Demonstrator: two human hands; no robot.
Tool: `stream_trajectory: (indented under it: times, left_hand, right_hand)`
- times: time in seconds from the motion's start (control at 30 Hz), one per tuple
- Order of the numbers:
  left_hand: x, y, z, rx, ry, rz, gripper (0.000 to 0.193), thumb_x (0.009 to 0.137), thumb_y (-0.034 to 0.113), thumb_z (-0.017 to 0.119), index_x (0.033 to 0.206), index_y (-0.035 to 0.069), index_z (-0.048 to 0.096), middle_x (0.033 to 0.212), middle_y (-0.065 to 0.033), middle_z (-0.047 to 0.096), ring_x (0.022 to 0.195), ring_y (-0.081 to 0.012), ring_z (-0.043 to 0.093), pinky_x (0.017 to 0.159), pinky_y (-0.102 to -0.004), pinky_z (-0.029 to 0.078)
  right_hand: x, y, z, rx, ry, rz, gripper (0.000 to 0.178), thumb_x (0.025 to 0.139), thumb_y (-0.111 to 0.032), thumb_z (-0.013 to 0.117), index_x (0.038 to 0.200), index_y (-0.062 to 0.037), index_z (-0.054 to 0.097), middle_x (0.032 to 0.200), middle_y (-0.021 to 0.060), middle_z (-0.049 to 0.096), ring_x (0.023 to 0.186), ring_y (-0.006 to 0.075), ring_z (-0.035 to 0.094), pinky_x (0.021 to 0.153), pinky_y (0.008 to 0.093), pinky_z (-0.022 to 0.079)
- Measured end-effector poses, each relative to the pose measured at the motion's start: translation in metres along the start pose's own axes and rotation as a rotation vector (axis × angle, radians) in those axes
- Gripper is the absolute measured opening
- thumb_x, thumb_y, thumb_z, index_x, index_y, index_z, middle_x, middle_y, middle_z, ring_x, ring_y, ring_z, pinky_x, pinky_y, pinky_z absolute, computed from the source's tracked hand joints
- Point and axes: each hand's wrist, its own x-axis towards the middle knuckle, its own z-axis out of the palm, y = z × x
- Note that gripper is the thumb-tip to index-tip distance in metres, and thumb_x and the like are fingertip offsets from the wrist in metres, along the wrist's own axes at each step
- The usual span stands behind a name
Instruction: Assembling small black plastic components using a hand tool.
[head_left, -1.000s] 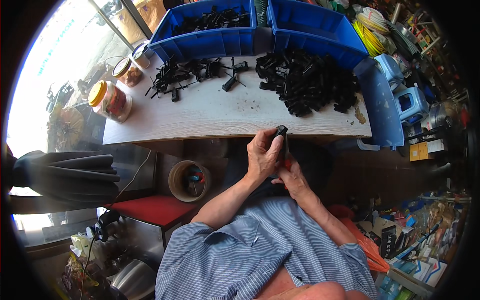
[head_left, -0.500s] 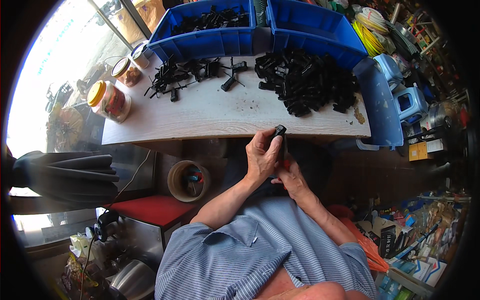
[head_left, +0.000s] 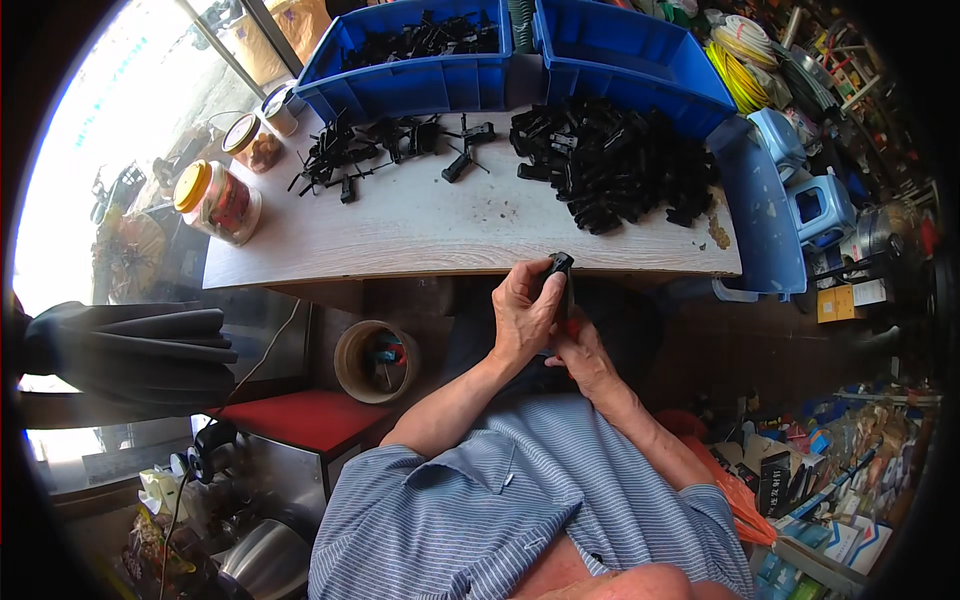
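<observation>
Our left hand [head_left: 522, 318] is clamped around a small black plastic part [head_left: 558, 270], held just below the worktop [head_left: 420, 225] edge. Our right hand [head_left: 580, 352] sits touching beneath it, fingers curled, pinching something red. Above lies a heap of black parts [head_left: 610, 165].

**Where things lie on and around the table**

Two bins [head_left: 420, 70] stand side by side at the table's [head_left: 420, 225] far edge. Before them, a heap of parts [head_left: 610, 165] lies right, scattered clips [head_left: 385, 150] left. Jars [head_left: 215, 200] sit at the left end. Both hands [head_left: 545, 325] hold a part [head_left: 558, 268] just before the near edge. A pot [head_left: 375, 360] stands below, left.
</observation>
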Motion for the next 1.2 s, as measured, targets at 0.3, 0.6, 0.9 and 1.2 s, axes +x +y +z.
stream_trajectory:
  times: [0.3, 0.6, 0.9, 1.2]
  left_hand:
    - [-0.001, -0.007, 0.001, 0.028, 0.011, 0.03, 0.019, 0.093, 0.005, 0.068, 0.11, -0.003, 0.063, 0.089, -0.0011, 0.067, 0.078, -0.0038, 0.058, 0.07, -0.0199, 0.05]
    - [0.003, 0.009, 0.011, 0.235, -0.045, 0.124, 0.021, 0.091, 0.007, 0.07, 0.108, -0.004, 0.064, 0.083, -0.0023, 0.067, 0.075, -0.004, 0.057, 0.067, -0.0204, 0.049]
    - [0.094, 0.043, 0.087, 0.426, -0.199, 0.489, 0.026, 0.084, 0.011, 0.069, 0.107, 0.002, 0.061, 0.078, -0.0196, 0.065, 0.067, -0.0377, 0.064, 0.062, -0.0423, 0.052]
    - [0.153, 0.07, 0.03, 0.879, 0.129, 0.879, 0.039, 0.075, 0.003, 0.064, 0.114, 0.005, 0.062, 0.116, -0.0148, 0.063, 0.102, -0.036, 0.058, 0.088, -0.0433, 0.05]
  right_hand:
    - [0.004, 0.012, -0.001, 0.107, -0.012, 0.004, 0.029, 0.088, -0.02, 0.057, 0.11, -0.0022, 0.05, 0.076, 0.0053, 0.058, 0.062, 0.0124, 0.059, 0.054, 0.0273, 0.052]
    - [-0.001, 0.005, 0.0, 0.217, 0.056, 0.096, 0.021, 0.088, -0.021, 0.057, 0.093, -0.0009, 0.056, 0.065, 0.005, 0.055, 0.054, 0.0123, 0.055, 0.052, 0.0305, 0.056]
    - [0.011, 0.017, -0.027, 0.526, 0.246, 0.031, 0.013, 0.087, -0.021, 0.057, 0.096, -0.0112, 0.054, 0.064, 0.0017, 0.05, 0.057, 0.0145, 0.057, 0.053, 0.0388, 0.058]
    - [0.001, 0.029, -0.035, 0.533, 0.33, 0.085, 0.01, 0.088, -0.02, 0.053, 0.09, -0.0098, 0.052, 0.06, 0.0019, 0.048, 0.051, 0.0155, 0.053, 0.05, 0.0405, 0.058]
